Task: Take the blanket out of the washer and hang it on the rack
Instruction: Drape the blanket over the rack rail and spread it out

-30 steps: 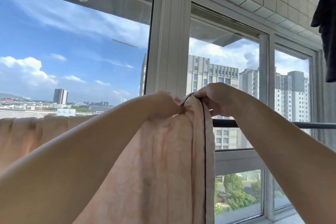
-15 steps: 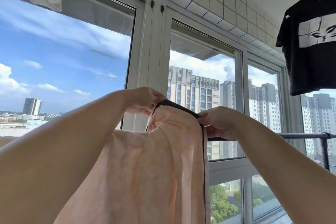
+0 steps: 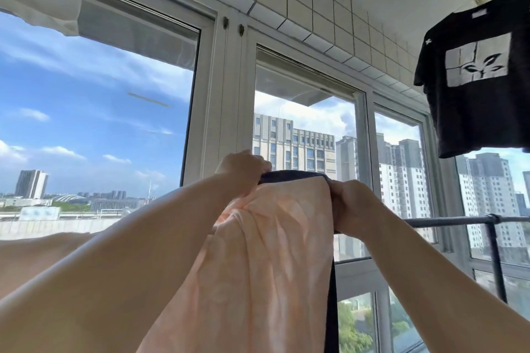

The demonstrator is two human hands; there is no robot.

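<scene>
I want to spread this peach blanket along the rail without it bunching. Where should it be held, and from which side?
Grip the blanket by its dark-trimmed top edge, from above, as the left hand and right hand do. That hem is taut between them, and the cloth hangs freely below, beside the rail.

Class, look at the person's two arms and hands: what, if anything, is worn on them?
Nothing shows on either. The left hand and right hand are bare, without gloves, rings or watch in view, and both forearms are bare with no sleeve reaching them.
</scene>
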